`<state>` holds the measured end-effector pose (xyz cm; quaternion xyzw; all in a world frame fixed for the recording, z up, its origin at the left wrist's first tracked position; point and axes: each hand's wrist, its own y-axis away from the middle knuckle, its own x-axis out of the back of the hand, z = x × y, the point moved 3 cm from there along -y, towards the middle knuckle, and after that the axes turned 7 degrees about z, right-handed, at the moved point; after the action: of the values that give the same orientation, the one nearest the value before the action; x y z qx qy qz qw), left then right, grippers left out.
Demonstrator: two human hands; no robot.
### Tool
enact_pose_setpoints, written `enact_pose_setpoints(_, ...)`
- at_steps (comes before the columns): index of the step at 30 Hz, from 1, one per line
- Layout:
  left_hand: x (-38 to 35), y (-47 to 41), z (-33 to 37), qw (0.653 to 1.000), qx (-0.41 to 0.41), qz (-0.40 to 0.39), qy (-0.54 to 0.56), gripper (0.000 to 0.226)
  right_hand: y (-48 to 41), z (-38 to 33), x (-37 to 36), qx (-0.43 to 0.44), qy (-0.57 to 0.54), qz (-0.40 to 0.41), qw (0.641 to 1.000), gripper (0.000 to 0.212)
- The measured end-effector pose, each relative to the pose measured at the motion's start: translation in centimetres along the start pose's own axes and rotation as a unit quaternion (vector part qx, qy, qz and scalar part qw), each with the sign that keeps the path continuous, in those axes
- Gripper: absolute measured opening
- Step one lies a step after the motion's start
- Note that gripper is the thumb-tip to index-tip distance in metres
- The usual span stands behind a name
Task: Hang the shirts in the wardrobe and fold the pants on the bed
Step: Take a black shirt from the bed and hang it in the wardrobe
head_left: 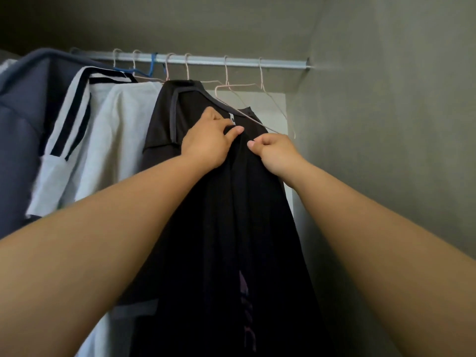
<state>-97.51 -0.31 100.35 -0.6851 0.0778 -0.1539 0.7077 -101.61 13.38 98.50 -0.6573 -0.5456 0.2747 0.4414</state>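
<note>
Here, black shirt (244, 228) between fingers (253, 143).

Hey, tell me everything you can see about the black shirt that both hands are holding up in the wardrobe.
The black shirt is dark, finely ribbed fabric hanging long and loosely bunched, with a faint purple print low on it. Its neck, with a white label, sits against a pale wire hanger below the rail. The left hand and the right hand both grip it just under the neck. It hangs right of a dark grey-trimmed shirt, overlapping it.
</note>
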Motion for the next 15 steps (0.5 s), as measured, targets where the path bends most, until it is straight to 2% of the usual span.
enact_pose_setpoints(3,-0.9,-0.9,-0.3,0.999,-0.029,0.02,-0.005,0.04,-1.7,0.5,-0.5,-0.002,0.009,0.018,1.0,0.018)
enact_pose_setpoints(8,-1.2,-2.4,-1.8,0.998,-0.023,0.058,0.016,0.038,-4.5,0.6,-1.9,0.006,-0.018,0.014,1.0,0.017)
enact_pose_setpoints(12,-1.1,-4.0,-3.5,0.995,-0.038,0.09,-0.015,0.04,-7.2,-0.2,-2.7,0.016,-0.034,0.081,0.996,0.018)
enact_pose_setpoints(15,-1.4,-5.0,-4.8,0.993,-0.041,0.107,-0.04,0.041,-9.4,-1.4,-3.8,0.031,-0.077,0.131,0.988,0.008)
